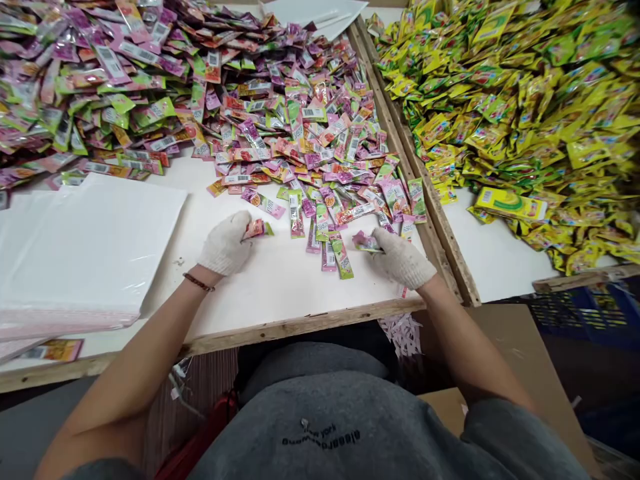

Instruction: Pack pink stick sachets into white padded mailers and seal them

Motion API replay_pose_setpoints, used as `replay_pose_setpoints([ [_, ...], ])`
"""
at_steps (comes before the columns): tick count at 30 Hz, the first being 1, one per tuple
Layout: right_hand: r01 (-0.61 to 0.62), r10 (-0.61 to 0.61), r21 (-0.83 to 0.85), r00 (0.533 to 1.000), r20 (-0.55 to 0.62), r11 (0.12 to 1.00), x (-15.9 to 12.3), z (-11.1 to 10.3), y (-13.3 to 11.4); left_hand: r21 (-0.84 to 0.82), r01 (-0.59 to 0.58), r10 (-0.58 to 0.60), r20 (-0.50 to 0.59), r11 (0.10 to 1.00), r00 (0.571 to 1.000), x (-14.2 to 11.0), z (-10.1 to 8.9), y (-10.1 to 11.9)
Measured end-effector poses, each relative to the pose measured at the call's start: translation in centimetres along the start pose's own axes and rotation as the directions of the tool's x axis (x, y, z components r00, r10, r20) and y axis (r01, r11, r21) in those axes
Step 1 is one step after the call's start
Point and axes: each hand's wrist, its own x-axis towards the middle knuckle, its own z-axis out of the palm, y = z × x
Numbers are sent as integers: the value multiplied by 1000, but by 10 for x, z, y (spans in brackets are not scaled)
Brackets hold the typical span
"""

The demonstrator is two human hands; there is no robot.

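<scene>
Both my hands wear white knit gloves. My left hand (226, 244) rests on the white table (280, 280), its fingers closed on a small pink and green sachet (259, 229). Further right, my right hand (400, 259) pinches another pink sachet (366, 242) at the near edge of the heap. A few loose sachets (334, 248) lie flat between my hands. Behind them a big pile of pink, purple and green sachets (280, 113) spreads over the table's back half.
A stack of clear plastic bags (85, 247) lies at the left. A wooden divider rail (415, 173) runs along the right of the table, with a heap of yellow sachets (525, 113) beyond it. A cardboard box (505, 347) sits below right.
</scene>
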Motion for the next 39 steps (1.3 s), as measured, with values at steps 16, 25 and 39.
replay_pose_setpoints([
  [16,134,-177,-216,966,-191,967,61,-19,-13,334,-211,221,8,919,975,40,-4,-6],
  [25,86,-71,158,993,-98,984,89,-18,-88,248,-80,94,-42,965,995,77,0,-4],
  [39,358,-380,-198,921,-82,912,65,-17,-31,40,-70,71,-36,997,997,-42,12,-1],
])
